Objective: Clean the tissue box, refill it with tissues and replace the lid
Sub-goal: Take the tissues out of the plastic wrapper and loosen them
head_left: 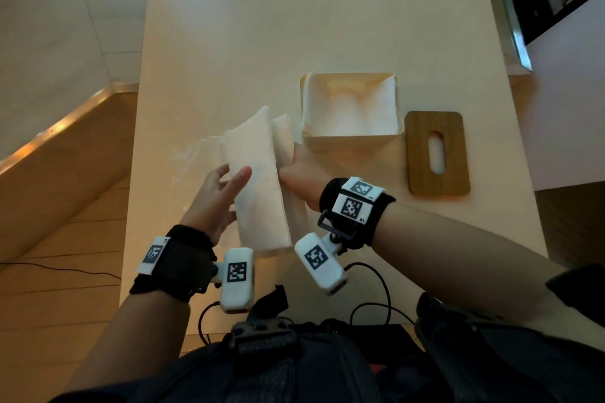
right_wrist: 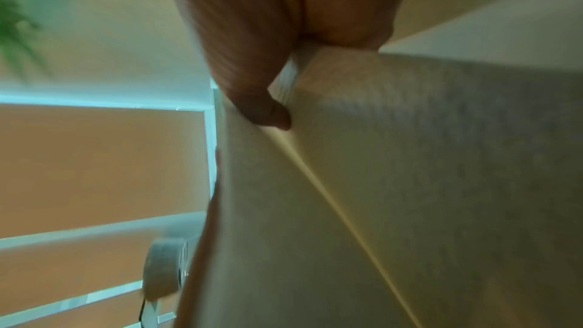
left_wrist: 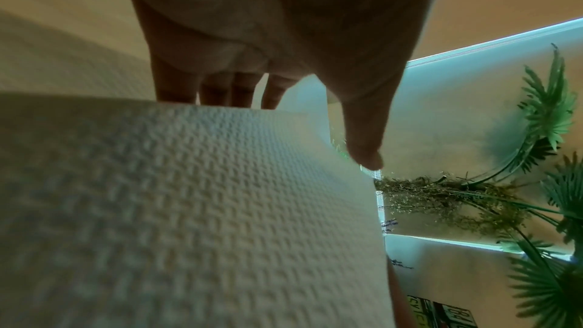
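Head view: table (head_left: 229, 42) under everything. Right of the grip sits the open tissue box (head_left: 352, 142), tissues inside, with the wooden lid (head_left: 437, 154) flat beyond it. A tissue stack (head_left: 258, 193) is held upright between both hands: right hand (head_left: 301, 177) pinches it, thumb curled; left hand (head_left: 216, 193) rests against it, fingers straight.

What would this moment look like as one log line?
both hands hold tissue stack | tissue box open, tissues inside | wooden lid off, right of box
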The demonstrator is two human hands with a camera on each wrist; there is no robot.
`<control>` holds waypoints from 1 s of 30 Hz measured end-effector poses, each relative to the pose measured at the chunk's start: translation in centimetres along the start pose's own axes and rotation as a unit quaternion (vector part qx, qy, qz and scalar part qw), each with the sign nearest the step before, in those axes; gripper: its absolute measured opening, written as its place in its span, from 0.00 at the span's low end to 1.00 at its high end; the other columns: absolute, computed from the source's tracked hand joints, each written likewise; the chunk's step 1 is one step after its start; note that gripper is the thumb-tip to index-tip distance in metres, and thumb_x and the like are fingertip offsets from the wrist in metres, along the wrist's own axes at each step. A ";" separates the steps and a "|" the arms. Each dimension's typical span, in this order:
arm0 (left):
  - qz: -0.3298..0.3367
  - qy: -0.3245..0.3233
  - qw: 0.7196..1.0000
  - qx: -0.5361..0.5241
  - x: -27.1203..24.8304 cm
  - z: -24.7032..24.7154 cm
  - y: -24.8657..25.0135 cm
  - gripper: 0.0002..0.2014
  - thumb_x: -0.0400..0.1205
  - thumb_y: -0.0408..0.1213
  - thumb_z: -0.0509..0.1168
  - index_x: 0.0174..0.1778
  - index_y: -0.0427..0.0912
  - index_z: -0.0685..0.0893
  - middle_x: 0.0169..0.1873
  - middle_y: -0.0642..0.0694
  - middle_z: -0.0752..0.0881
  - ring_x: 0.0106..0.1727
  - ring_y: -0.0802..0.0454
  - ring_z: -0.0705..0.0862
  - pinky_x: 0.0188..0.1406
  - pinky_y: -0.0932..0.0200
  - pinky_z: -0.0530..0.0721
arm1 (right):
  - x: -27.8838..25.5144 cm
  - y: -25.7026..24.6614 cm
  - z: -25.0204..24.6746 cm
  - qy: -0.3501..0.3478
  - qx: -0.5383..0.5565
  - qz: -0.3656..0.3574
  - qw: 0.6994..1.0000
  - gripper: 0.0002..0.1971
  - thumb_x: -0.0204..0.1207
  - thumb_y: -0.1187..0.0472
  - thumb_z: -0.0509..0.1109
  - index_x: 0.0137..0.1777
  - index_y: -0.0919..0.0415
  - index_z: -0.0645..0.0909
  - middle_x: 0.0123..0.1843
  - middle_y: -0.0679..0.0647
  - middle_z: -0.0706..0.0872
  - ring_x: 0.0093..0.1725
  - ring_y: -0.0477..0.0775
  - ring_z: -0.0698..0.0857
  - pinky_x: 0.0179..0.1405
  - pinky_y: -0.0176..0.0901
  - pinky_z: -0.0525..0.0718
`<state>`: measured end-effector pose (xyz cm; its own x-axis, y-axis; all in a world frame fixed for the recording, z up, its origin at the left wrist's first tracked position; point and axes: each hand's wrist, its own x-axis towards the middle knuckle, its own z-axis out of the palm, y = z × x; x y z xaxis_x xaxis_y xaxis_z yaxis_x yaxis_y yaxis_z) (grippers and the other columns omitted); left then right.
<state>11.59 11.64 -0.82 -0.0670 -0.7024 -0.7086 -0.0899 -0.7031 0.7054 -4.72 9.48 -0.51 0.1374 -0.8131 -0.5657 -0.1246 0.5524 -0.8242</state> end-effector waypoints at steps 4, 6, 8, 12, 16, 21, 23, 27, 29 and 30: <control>-0.006 -0.058 0.998 -0.030 -0.5 0.9 0.3 0.73 0.44 0.72 0.76 0.82 0.60 0.43 0.71 0.55 0.68 0.72 0.47 0.72 0.70 0.35 0.73 | -0.8 -1.0 0.0 0.027 -0.167 -0.095 0.981 0.15 0.75 0.61 0.70 0.60 0.56 0.77 0.52 0.53 0.87 0.49 0.52 0.85 0.41 0.30 0.79; 0.011 -0.093 0.995 -0.022 -1.0 1.7 0.7 0.72 0.45 0.70 0.78 0.80 0.65 0.39 0.71 0.58 0.68 0.71 0.49 0.74 0.64 0.38 0.79 | -1.0 -1.2 0.2 0.022 -0.191 -0.113 0.975 0.14 0.75 0.61 0.70 0.60 0.57 0.76 0.51 0.53 0.87 0.46 0.50 0.84 0.36 0.27 0.75; 0.027 -0.100 0.995 -0.009 -1.0 2.3 0.9 0.64 0.50 0.62 0.80 0.79 0.69 0.47 0.70 0.57 0.74 0.67 0.51 0.79 0.54 0.43 0.86 | -1.1 -1.3 0.4 0.015 -0.205 -0.124 0.971 0.12 0.76 0.60 0.69 0.58 0.57 0.77 0.48 0.53 0.87 0.42 0.48 0.83 0.33 0.26 0.73; 0.040 -0.054 0.997 -0.039 -0.9 2.3 1.3 0.35 0.64 0.44 0.69 0.71 0.48 0.72 0.53 0.45 0.85 0.55 0.44 0.84 0.42 0.52 0.86 | -1.4 -1.0 0.5 0.010 -0.220 -0.143 0.965 0.13 0.76 0.60 0.68 0.60 0.61 0.78 0.50 0.56 0.86 0.45 0.52 0.82 0.35 0.34 0.74; 0.093 0.035 0.995 -0.006 -1.6 1.5 1.5 0.11 0.81 0.29 0.54 0.42 0.41 0.82 0.36 0.43 0.84 0.43 0.44 0.81 0.36 0.57 0.79 | -1.2 -0.6 -0.3 0.039 -0.168 -0.100 0.980 0.14 0.78 0.62 0.67 0.62 0.63 0.78 0.51 0.56 0.87 0.48 0.53 0.83 0.45 0.34 0.80; 0.175 0.133 0.975 0.028 -1.7 -1.0 1.0 0.14 0.79 0.29 0.52 0.38 0.44 0.82 0.35 0.43 0.82 0.41 0.45 0.78 0.36 0.54 0.73 | -0.6 -0.5 -1.8 0.111 -0.080 -0.051 0.989 0.16 0.78 0.64 0.65 0.66 0.61 0.77 0.58 0.58 0.86 0.56 0.57 0.85 0.58 0.47 0.82; 0.187 0.152 0.970 0.020 -2.1 -2.0 1.3 0.16 0.78 0.28 0.52 0.41 0.46 0.85 0.37 0.44 0.83 0.41 0.46 0.79 0.38 0.54 0.75 | -0.5 -0.7 -2.5 0.125 -0.066 -0.048 0.989 0.16 0.79 0.63 0.64 0.66 0.60 0.76 0.58 0.56 0.86 0.56 0.56 0.84 0.55 0.46 0.81; 0.141 0.101 0.985 -0.023 -2.7 -2.8 2.0 0.18 0.80 0.28 0.53 0.39 0.47 0.88 0.39 0.40 0.83 0.43 0.43 0.79 0.39 0.52 0.77 | -0.6 -0.9 -2.6 0.114 -0.034 -0.033 0.992 0.15 0.78 0.63 0.66 0.65 0.62 0.77 0.57 0.57 0.86 0.57 0.57 0.85 0.59 0.51 0.83; 0.137 0.110 0.984 -0.005 -2.4 -2.9 1.9 0.18 0.80 0.28 0.53 0.40 0.48 0.89 0.41 0.37 0.82 0.43 0.42 0.78 0.41 0.50 0.76 | -0.6 -0.8 -2.2 0.106 -0.026 -0.026 0.994 0.16 0.78 0.64 0.67 0.65 0.63 0.77 0.59 0.60 0.86 0.58 0.59 0.85 0.62 0.55 0.83; 0.153 0.130 0.979 0.018 -2.4 -2.7 1.9 0.18 0.79 0.30 0.54 0.40 0.48 0.88 0.41 0.36 0.81 0.42 0.42 0.77 0.41 0.48 0.75 | -0.6 -0.9 -2.1 0.111 -0.029 -0.025 0.993 0.16 0.77 0.64 0.67 0.65 0.64 0.77 0.59 0.60 0.86 0.58 0.59 0.85 0.62 0.55 0.83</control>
<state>14.25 11.65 2.28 0.1585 -0.8874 -0.4328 -0.1413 -0.4542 0.8796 -6.73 9.15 0.62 -0.0752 -0.8634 -0.4988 -0.1800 0.5038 -0.8449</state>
